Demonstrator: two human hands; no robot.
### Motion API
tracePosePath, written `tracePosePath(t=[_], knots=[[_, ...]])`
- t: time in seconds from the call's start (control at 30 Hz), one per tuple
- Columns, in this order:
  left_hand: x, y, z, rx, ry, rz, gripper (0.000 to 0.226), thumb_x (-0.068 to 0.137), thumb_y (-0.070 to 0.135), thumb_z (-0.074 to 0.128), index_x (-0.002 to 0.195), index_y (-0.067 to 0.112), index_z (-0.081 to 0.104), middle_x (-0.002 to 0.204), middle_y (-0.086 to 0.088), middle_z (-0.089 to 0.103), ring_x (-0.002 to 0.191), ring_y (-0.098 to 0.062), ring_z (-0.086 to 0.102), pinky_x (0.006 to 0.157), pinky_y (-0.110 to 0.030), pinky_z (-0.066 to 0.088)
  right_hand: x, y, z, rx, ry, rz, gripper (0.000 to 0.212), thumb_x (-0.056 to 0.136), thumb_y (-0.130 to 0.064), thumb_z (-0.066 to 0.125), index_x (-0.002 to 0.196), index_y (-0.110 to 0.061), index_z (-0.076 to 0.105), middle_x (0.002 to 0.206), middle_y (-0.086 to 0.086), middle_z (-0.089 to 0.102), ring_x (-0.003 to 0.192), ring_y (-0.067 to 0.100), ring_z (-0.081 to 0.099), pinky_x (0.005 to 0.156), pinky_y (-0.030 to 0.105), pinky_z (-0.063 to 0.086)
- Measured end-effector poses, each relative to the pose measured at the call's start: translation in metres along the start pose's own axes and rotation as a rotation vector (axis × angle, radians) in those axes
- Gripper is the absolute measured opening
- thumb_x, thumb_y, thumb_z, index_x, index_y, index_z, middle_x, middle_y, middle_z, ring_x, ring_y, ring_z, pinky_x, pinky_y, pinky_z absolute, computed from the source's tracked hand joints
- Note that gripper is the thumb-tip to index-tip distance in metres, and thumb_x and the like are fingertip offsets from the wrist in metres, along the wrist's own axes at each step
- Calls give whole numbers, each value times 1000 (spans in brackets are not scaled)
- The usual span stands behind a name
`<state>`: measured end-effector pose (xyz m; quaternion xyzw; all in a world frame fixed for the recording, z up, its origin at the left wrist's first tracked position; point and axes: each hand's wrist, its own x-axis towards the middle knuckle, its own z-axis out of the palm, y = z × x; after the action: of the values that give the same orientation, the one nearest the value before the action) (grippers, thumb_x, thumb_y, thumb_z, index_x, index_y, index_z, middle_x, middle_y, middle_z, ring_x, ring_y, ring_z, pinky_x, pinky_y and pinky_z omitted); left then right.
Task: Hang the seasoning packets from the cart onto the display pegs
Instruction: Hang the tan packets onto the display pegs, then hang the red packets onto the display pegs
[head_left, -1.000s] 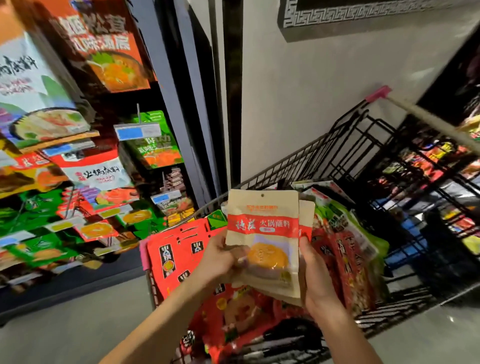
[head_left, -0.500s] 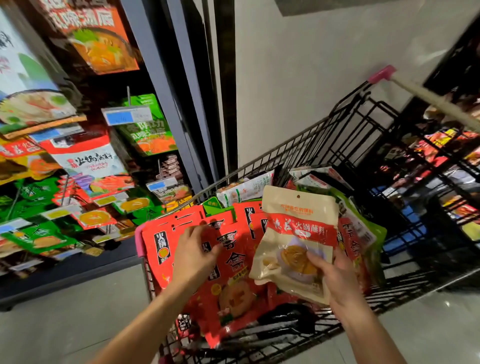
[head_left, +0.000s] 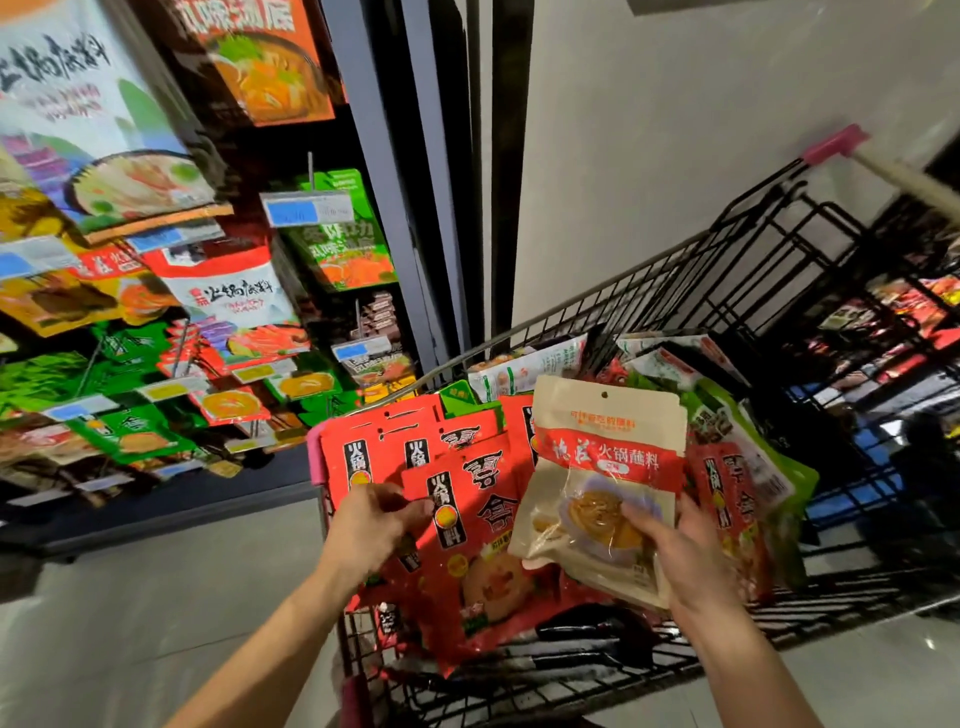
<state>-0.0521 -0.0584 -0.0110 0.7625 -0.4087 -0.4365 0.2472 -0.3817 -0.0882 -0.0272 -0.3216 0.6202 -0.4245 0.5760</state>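
**Seasoning packets in cart: holdings of both hands**

Item 1. Beige packet (head_left: 608, 441), red band with white characters, clear window, punched hole at its top edge. Held upright and tilted a little leftward over the cart (head_left: 675, 291). The right hand (head_left: 685, 556) grips it from the lower right, thumb across the window and fingers curled behind. A second edge of the same colour shows just behind it.

Item 2. Front red packet (head_left: 472, 545), black-and-yellow label strip, leaning at the near left of the cart. The left hand (head_left: 374, 525) has its fingers curled at the packet's upper left corner, pinching the edge. It lies just beside the beige packet, partly under that packet's lower left corner.

Item 3. Further red packets (head_left: 384, 441), stacked upright behind the front one, against the cart's near left rim; green and white packets are farther back.

Item 4. Display peg (head_left: 310, 174), left of the cart, carrying a green packet (head_left: 343, 244) behind a blue price tag (head_left: 306, 212); well apart from both hands
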Motion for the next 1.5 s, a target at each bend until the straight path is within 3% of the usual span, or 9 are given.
tracePosePath(t=[0.23,0.33,0.43,0.87,0.97,1.07,1.2,1.37,1.5], knots=[[-5,-15,-10,321,465,244,18,88,34,77,99,23,67,96,10,67,90,-12,62,76,-31,51,6,-3,13,-33,-32,4,34,88,-11,78,120,-21,70,110,2,78,108,26,72,101,54,53],[-19,-18,-1,207,124,-19,26,89,46,75,84,21,70,74,7,72,65,-8,69,57,-22,50,7,-5,14,-32,-32,4,34,88,-9,77,119,-19,70,109,3,78,108,27,72,101,52,53],[-24,-18,26,-92,-156,-212,23,81,34,85,90,15,74,81,0,78,74,-13,74,70,-30,60,7,-4,15,-33,-29,4,35,87,-10,78,120,-20,69,110,2,78,109,26,72,96,46,54],[5,17,-30,-635,185,16,15,102,4,56,88,10,55,55,-7,52,41,-18,48,45,-24,37,3,-4,20,-40,-32,-34,34,87,-7,77,118,-21,69,108,2,77,102,20,73,86,37,55],[8,39,-50,-871,126,99,21,103,4,52,120,5,64,103,-11,77,90,-26,75,78,-37,61,1,-6,27,-41,-50,-64,35,89,-5,76,119,-19,67,106,-2,76,98,12,72,79,29,53],[3,56,-25,-790,-27,67,24,101,7,58,121,-4,64,111,-20,74,92,-32,74,78,-39,62,1,-5,35,-76,-88,-74,36,88,-7,77,121,-19,67,103,-6,78,98,10,73,85,30,53],[4,56,42,-561,-124,-25,20,99,6,60,81,14,60,56,2,53,43,-11,44,48,-23,39,0,-1,38,-106,-148,-44,35,93,-13,74,125,-25,67,117,-3,76,113,18,70,107,51,49],[15,53,86,-427,-98,-79,6,100,12,62,94,11,60,65,-4,58,47,-21,53,46,-29,46,2,3,34,52,-209,112,41,106,-48,48,138,-26,63,137,4,67,131,25,61,114,56,41],[10,63,107,-399,-31,-130,7,101,19,61,97,13,59,79,-7,70,57,-15,67,49,-31,54,0,0,39,-78,-251,50,60,83,-49,82,134,-24,62,127,2,73,119,22,69,102,49,54]])
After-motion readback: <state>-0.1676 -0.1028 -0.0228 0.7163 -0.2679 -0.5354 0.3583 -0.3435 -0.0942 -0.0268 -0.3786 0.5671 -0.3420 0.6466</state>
